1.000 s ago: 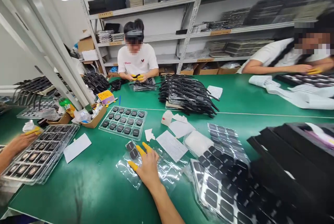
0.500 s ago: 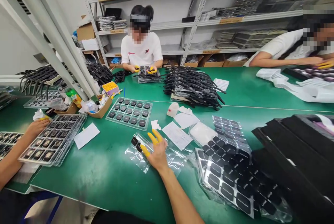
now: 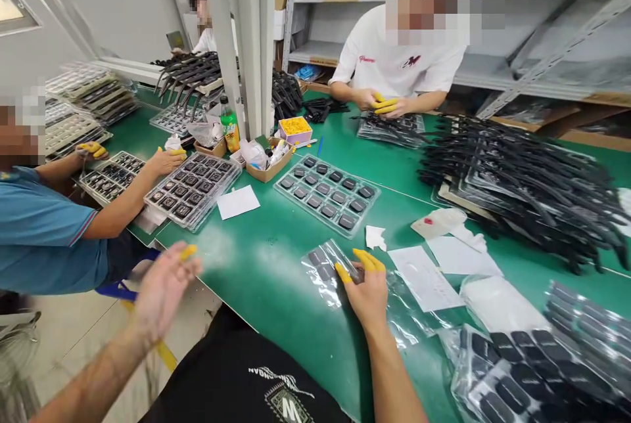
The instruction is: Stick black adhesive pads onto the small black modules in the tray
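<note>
My left hand [image 3: 167, 288] is raised in front of the table edge, palm partly turned up and fingers loosely bent and apart. It looks bare of any object, though motion blurs it; one fingertip wears a yellow finger cot. On the table, my right hand [image 3: 369, 288] rests with thumb and fingers apart, in yellow cots, at the edge of a clear film strip [image 3: 329, 272]. Dark square pieces show under that film on its left side. Another clear plastic sheet [image 3: 411, 311] lies to the right of this hand. Beyond it stands a clear tray [image 3: 327, 194] of black square pieces.
To the right lie bagged sheets of black squares [image 3: 517, 370], papers [image 3: 424, 277] and a heap of black straps [image 3: 513, 180]. At left, a co-worker in blue [image 3: 44, 226] reaches over stacked trays [image 3: 192, 188]. Another person in white [image 3: 404, 62] works opposite, behind a lamp post [image 3: 249, 48].
The view has swung to the left. My left hand has come into sight at the lower left. My right hand stays by the film strip, its fingers less spread.
</note>
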Motion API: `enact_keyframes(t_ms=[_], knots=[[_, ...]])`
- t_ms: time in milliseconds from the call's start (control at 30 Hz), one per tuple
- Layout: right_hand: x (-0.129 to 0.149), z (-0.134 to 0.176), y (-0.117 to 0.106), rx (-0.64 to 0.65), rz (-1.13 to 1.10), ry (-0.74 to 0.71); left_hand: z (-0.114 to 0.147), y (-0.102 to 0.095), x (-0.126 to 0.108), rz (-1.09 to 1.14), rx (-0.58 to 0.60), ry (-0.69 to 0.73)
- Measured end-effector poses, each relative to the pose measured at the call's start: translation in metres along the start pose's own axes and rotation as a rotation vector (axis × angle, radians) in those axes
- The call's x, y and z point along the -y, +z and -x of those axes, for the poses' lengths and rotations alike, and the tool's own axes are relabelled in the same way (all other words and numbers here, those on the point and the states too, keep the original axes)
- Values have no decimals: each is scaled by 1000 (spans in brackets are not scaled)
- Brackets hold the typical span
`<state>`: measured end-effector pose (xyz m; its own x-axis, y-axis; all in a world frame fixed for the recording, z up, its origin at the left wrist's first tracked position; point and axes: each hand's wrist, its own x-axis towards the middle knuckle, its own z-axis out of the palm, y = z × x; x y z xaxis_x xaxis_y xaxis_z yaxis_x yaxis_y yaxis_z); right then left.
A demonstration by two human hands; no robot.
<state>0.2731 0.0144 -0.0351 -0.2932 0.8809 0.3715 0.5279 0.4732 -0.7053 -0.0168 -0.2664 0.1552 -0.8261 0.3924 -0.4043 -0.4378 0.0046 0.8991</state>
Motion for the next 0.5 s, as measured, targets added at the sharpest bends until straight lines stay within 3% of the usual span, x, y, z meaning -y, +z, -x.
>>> enact_keyframes(t_ms=[100,133,200,233,367,433,500], knots=[[1,0,-2,7,26,20,-39,2,-48,-54,-123,514],[0,0,-3,10,32,23,-58,2,-59,-81,-315,562],[-1,0,-4,17,39,25,-96,-3,-67,-112,-498,455],[-2,0,-4,20,37,25,-113,-6,-64,-132,-527,359],[-6,0,-4,56,49,16,-158,-16,-36,-178,-471,61],[-6,0,-3,71,60,9,-168,-13,-28,-197,-423,19],[-6,0,-2,79,60,-3,-171,-7,-29,-219,-359,65]])
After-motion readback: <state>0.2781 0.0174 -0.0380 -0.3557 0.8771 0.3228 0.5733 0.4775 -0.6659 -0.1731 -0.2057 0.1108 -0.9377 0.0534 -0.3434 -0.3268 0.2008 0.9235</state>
